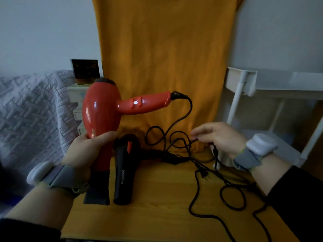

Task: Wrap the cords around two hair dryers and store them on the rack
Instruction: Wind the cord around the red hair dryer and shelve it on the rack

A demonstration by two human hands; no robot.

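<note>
My left hand [87, 151] grips the barrel of a red hair dryer [103, 116], held above the wooden table with its handle pointing right. Its black cord [185, 116] curves down from the handle's end into a loose tangle. My right hand [218, 137] pinches that black cord near the tangle. A black hair dryer [125, 172] lies on the table [157, 206] beside the red one, nozzle toward me. Black cord loops [232, 198] and a plug [203, 174] are spread over the table's right side. The white rack [248, 84] stands at the right.
An orange cloth [162, 67] hangs behind the table. A quilted grey cover [31, 109] lies to the left, with a small drawer unit [76, 109] and a dark box [85, 69] on top. Both wrists carry grey bands.
</note>
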